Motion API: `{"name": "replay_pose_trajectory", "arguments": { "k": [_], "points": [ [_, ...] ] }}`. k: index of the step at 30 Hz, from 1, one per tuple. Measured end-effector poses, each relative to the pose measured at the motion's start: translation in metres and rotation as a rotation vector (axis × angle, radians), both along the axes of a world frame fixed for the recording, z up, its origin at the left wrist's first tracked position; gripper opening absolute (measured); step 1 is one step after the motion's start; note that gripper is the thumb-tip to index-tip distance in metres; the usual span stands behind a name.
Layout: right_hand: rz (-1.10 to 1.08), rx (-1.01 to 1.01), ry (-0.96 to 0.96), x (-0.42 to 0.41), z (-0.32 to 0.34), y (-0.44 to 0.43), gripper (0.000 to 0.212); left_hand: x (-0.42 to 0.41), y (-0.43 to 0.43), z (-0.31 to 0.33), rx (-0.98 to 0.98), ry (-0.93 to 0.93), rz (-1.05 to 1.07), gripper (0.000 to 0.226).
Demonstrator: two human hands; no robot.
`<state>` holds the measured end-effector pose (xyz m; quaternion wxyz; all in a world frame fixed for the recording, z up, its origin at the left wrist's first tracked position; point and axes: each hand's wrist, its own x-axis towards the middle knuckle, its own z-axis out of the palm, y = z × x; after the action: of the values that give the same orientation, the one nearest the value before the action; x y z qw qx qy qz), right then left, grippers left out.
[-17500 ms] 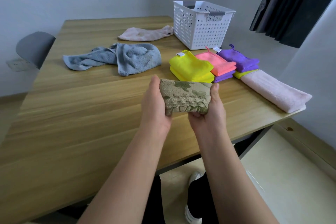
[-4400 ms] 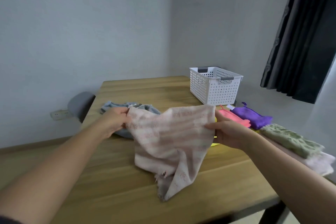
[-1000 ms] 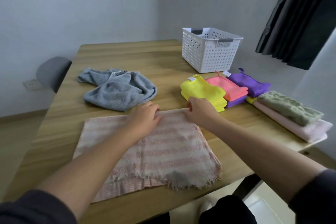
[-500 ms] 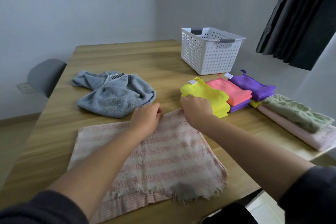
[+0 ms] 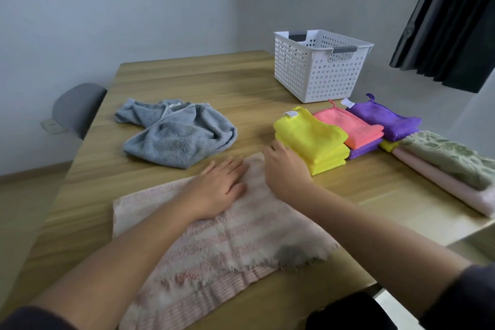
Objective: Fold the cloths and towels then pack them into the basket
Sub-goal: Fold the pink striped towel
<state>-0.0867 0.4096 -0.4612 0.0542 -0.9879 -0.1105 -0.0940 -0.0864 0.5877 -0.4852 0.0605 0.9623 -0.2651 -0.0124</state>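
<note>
**Pink towel spread flat, both hands at its far edge**

- Wooden table (image 5: 187, 80): runs out of view at the near edge and the right.
- Pink striped towel (image 5: 227, 244): laid doubled over on the near part of the table, fringed upper layer short of the ribbed hem below it. Motion blur softens its stripes. A grey smudge sits at the near right corner; can't tell what it is.
- Grey-blue towel (image 5: 176, 139): unfolded heap just beyond the pink one.
- White perforated basket (image 5: 316, 72): far right of the table, well apart from the hands. Interior mostly out of sight.
- Green patterned towel (image 5: 450, 158): folded on top of a pale pink towel (image 5: 439, 182); both cut off by the right edge.
- Yellow cloths (image 5: 313, 139): folded stack. Beside them, a coral cloth (image 5: 351, 126) and a purple cloth (image 5: 385, 120), each over another cloth that barely shows.
- Left hand (image 5: 217, 190): flat on the pink towel, fingers straight.
- Right hand (image 5: 286, 171): at the towel's far right corner, next to the yellow stack. Fingers bent down behind the knuckles; can't tell whether they pinch the cloth.
</note>
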Motion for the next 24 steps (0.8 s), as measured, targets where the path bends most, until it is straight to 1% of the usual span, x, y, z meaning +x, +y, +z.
{"name": "replay_pose_trajectory", "arguments": {
  "k": [2, 5, 6, 8, 9, 10, 12, 13, 14, 15, 18, 19, 21, 24],
  "points": [
    [0.016, -0.104, 0.044, -0.017, -0.008, 0.003, 0.033, -0.010, -0.002, 0.001, 0.005, 0.015, 0.088, 0.057],
    [-0.044, -0.129, 0.078, -0.047, -0.005, 0.007, 0.034, -0.027, -0.004, 0.002, -0.009, 0.031, 0.250, 0.055],
    [-0.040, -0.154, 0.094, -0.055, -0.004, 0.008, 0.038, -0.033, -0.005, 0.002, -0.017, 0.034, 0.322, 0.055],
    [-0.029, -0.202, 0.149, -0.070, -0.009, 0.014, 0.061, -0.045, -0.007, 0.000, -0.027, 0.026, 0.488, 0.057],
    [-0.042, -0.165, 0.199, -0.075, -0.012, 0.017, 0.071, -0.051, -0.009, 0.000, -0.032, 0.034, 0.567, 0.058],
    [-0.052, -0.114, 0.253, -0.077, -0.016, 0.019, 0.075, -0.056, -0.012, 0.001, -0.045, 0.060, 0.635, 0.059],
    [-0.027, -0.023, 0.293, -0.073, -0.022, 0.018, 0.075, -0.064, -0.016, 0.005, -0.094, 0.142, 0.720, 0.061],
    [0.011, -0.004, 0.274, -0.068, -0.021, 0.014, 0.075, -0.069, -0.015, 0.008, -0.118, 0.168, 0.727, 0.061],
    [0.058, -0.003, 0.256, -0.060, -0.019, 0.008, 0.076, -0.074, -0.012, 0.009, -0.135, 0.166, 0.701, 0.062],
    [0.099, -0.019, 0.246, -0.051, -0.018, 0.001, 0.080, -0.079, -0.006, 0.008, -0.146, 0.130, 0.632, 0.062],
    [0.215, -0.064, 0.196, -0.036, -0.013, -0.023, 0.110, -0.104, 0.015, 0.005, -0.181, -0.012, 0.261, 0.066],
    [0.246, -0.065, 0.159, -0.036, -0.013, -0.028, 0.113, -0.112, 0.020, 0.005, -0.184, -0.024, 0.151, 0.068],
    [0.302, -0.028, 0.095, -0.046, -0.010, -0.034, 0.107, -0.122, 0.029, 0.006, -0.135, -0.019, 0.025, 0.074],
    [0.391, 0.039, 0.125, -0.079, -0.007, -0.040, 0.098, -0.135, 0.033, 0.006, -0.061, -0.002, -0.029, 0.078]
  ]
}}
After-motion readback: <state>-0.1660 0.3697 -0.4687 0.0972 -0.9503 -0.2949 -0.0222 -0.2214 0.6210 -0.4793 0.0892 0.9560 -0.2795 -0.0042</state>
